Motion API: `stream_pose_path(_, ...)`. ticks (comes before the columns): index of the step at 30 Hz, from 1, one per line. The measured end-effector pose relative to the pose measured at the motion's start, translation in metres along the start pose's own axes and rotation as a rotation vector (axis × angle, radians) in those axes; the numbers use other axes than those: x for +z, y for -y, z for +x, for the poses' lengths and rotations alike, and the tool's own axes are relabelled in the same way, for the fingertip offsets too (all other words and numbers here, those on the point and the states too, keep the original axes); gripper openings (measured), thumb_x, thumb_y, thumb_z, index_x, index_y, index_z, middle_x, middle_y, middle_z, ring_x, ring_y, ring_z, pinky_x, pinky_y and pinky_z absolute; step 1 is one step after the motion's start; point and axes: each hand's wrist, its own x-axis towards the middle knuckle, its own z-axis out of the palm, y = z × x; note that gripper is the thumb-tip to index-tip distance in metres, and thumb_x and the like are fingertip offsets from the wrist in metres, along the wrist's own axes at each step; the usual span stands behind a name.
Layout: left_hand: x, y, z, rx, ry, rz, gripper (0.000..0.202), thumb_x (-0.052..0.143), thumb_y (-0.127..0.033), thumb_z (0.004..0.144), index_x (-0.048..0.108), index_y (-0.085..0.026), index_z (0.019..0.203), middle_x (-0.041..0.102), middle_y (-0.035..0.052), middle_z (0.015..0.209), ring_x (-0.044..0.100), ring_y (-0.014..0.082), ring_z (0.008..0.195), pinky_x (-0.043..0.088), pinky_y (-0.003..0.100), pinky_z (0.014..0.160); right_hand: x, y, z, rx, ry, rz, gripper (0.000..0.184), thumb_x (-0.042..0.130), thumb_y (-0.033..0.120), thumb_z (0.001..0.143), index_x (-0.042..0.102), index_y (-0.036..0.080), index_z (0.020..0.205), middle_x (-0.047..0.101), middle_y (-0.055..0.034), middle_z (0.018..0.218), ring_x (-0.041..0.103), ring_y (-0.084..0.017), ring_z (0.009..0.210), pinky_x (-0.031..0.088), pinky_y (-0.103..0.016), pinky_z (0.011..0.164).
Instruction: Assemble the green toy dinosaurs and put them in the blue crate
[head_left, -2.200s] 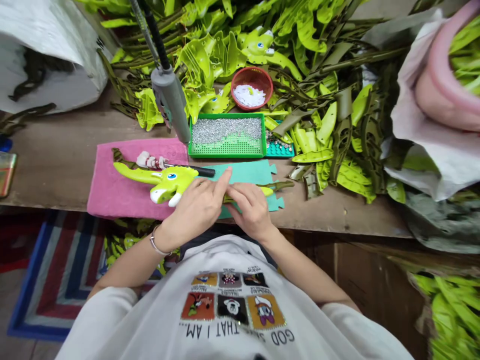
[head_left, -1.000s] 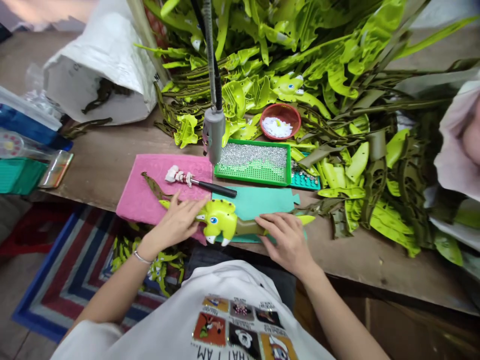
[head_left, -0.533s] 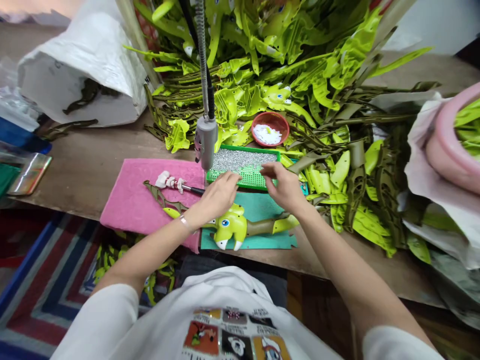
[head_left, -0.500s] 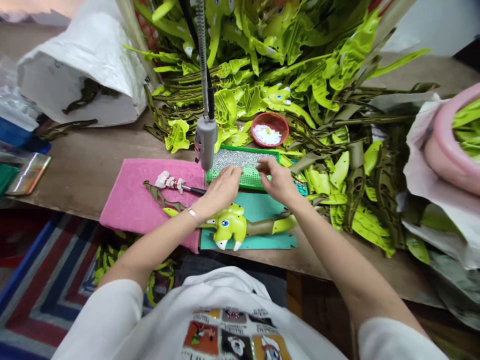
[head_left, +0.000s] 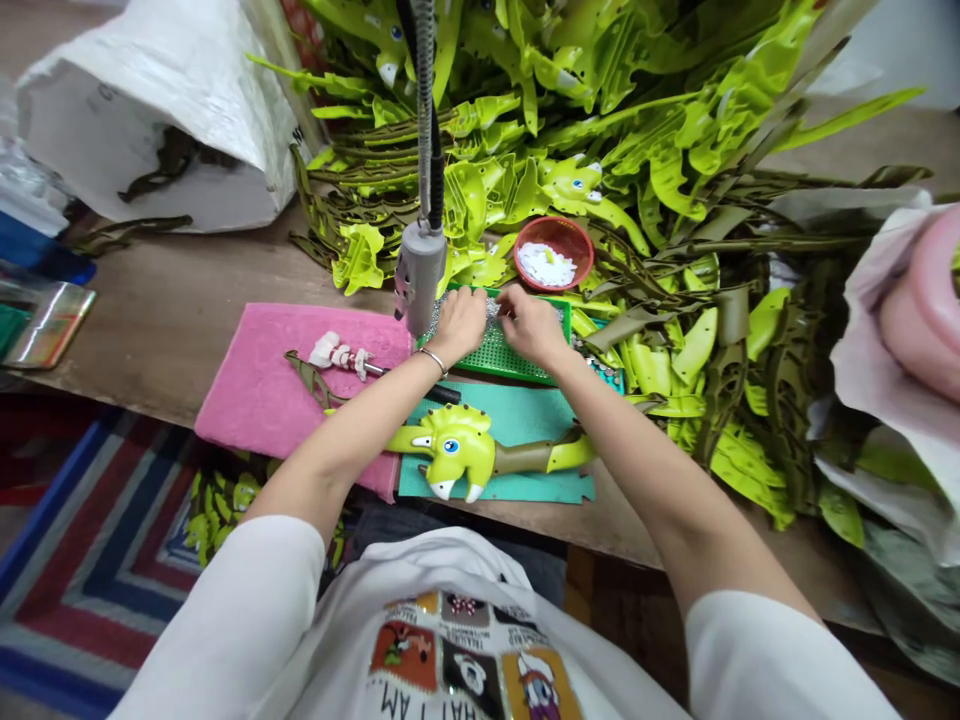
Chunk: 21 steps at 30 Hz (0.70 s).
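Both hands are at a green perforated tray (head_left: pixel 525 362) that holds a heap of tiny silver pieces, like small screws. My left hand (head_left: pixel 461 325) reaches into its left part, fingers closed and pointing down among the pieces. Beside it, my right hand (head_left: pixel 529 325) has its fingertips pinched together over the heap; what they hold is too small to make out. In front of the tray, a lime-green toy dinosaur (head_left: pixel 459 450) with a blue eye and a brown body section lies on a teal mat (head_left: pixel 525 487).
A grey electric screwdriver (head_left: pixel 420 275) hangs from a coiled cord just left of the tray. A black-handled tool (head_left: pixel 442 394) lies partly on a pink towel (head_left: pixel 247 380). Behind stand a red bowl (head_left: pixel 555 228) of white pieces and piled green toy parts (head_left: pixel 480 190). A white sack (head_left: pixel 97 130) lies left.
Both hands have moved forward, deeper over the tray, and closer together. My right hand's fingers, spread before, have come together. The toy has stayed on the mat.
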Motion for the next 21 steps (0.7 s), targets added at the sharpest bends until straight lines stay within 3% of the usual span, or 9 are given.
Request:
stream_pose_path(4,0.005,0.000,0.003,0.037,-0.054,-0.025,0.037,0.031,0.003,0.092,0.061,-0.007,0.111,0.065,0.0180,0.109,0.059,0.0252,0.104,0.044,0.040,0.094,-0.012,0.001,-0.015,0.089,-0.116,0.229,0.021,0.055,0.013,0.077,0.059,0.020,0.096,0.072,-0.0048,0.081,0.064,-0.019,0.068,0.053,-0.035,0.072)
stream_pose_path(9,0.006,-0.005,0.005,0.035,-0.104,-0.109,0.044,0.025,0.008,0.089,0.062,-0.003,0.109,0.064,0.0220,0.111,0.057,0.0285,0.110,0.041,0.042,0.098,-0.024,0.006,-0.037,0.168,-0.160,0.220,0.017,0.054,0.011,0.069,0.056,0.021,0.083,0.069,-0.0031,0.074,0.062,-0.018,0.066,0.053,-0.035,0.071)
stream_pose_path(14,-0.004,-0.012,-0.001,0.009,-0.120,-0.363,0.027,0.040,0.003,0.091,0.062,-0.011,0.100,0.065,0.0140,0.101,0.059,0.0239,0.099,0.043,0.039,0.094,-0.025,-0.001,-0.041,0.248,-0.214,0.261,0.011,0.056,0.016,0.072,0.056,0.021,0.081,0.068,-0.0026,0.075,0.062,-0.018,0.066,0.054,-0.037,0.074)
stream_pose_path(17,-0.010,-0.016,-0.013,-0.095,-0.108,-0.725,0.016,0.050,-0.001,0.089,0.059,-0.015,0.085,0.063,0.0065,0.088,0.058,0.0180,0.087,0.045,0.034,0.087,-0.020,-0.006,-0.038,0.321,-0.234,0.383,0.012,0.056,0.015,0.070,0.053,0.022,0.079,0.066,-0.0012,0.073,0.065,-0.018,0.066,0.056,-0.039,0.075)
stream_pose_path(19,-0.014,-0.017,-0.028,-0.205,-0.052,-1.031,0.017,0.052,-0.003,0.088,0.054,-0.016,0.078,0.058,0.0009,0.077,0.054,0.0131,0.074,0.046,0.030,0.078,-0.016,-0.007,-0.035,0.385,-0.224,0.573,0.015,0.058,0.016,0.069,0.050,0.023,0.080,0.064,0.0005,0.072,0.067,-0.018,0.066,0.058,-0.038,0.071)
stream_pose_path(21,-0.018,-0.014,-0.048,-0.257,0.024,-1.202,0.015,0.053,-0.007,0.089,0.051,-0.017,0.078,0.053,-0.0032,0.069,0.049,0.0094,0.064,0.045,0.026,0.069,-0.013,-0.007,-0.035,0.404,-0.212,0.780,0.020,0.063,0.020,0.069,0.049,0.023,0.083,0.065,0.0015,0.075,0.069,-0.017,0.069,0.061,-0.038,0.071)
